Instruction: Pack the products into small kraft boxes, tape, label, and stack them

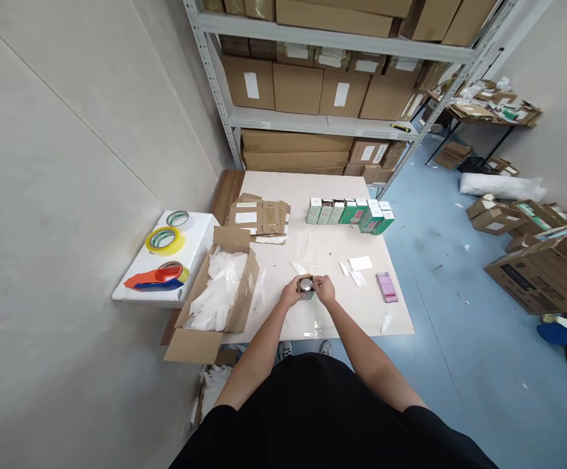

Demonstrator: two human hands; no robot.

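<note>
Between my hands, over the near middle of the table (307,254), is a small open box (306,295) with a round, shiny, silvery top (305,284) showing inside it. My left hand (290,292) is wrapped round the box's left side. The fingers of my right hand (324,290) are closed at its upper right edge, by a flap. What the round-topped item is, I cannot make out. Just behind the box lies a scrap of clear plastic (298,268). White paper pieces (360,263) lie to the right, near a blurred pink-purple stack (386,287).
Green-and-white boxes (349,212) stand in a row at the back right. Flattened cardboard (262,217) lies back left. An open carton (244,296) of white plastic bags stands left, beside tape rolls (165,240) and a red-blue tape dispenser (159,278). Shelving (322,122) rises behind.
</note>
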